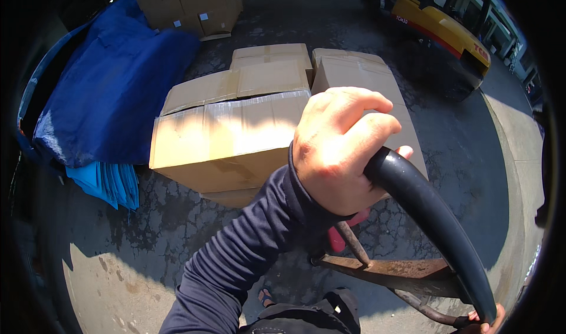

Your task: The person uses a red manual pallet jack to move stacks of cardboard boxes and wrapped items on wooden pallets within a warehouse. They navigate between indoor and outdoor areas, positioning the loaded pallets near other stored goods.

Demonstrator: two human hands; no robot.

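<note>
the person's left hand (342, 148) was wrapped around the upper end of a thick, curved black handle (433, 216), its fingers bent and the thumb tip showing on the far side. the right hand (495, 323), partly cut off by the lower right edge of the view, was closed around the handle's near end, with fingertips to either side of it. the handle ran slantwise down the right half of the view, joined to a worn brownish metal frame (392, 277), and red parts (337, 239) showed below the left wrist. a dark sleeve (242, 254) covered the left forearm.

beyond the left hand sat a group of brown cartons (230, 122), sealed with tape, the front one lit by a band of sun; the hand hid part of them. to their left a dark blue tarp (118, 92) was draped, with light blue sheets (109, 183) poking out beneath it. more boxes (206, 4) were stacked behind, and a yellow forklift (439, 24) stood at the upper right. a sandalled foot (266, 297) showed on the cracked, stained ground (177, 216).
</note>
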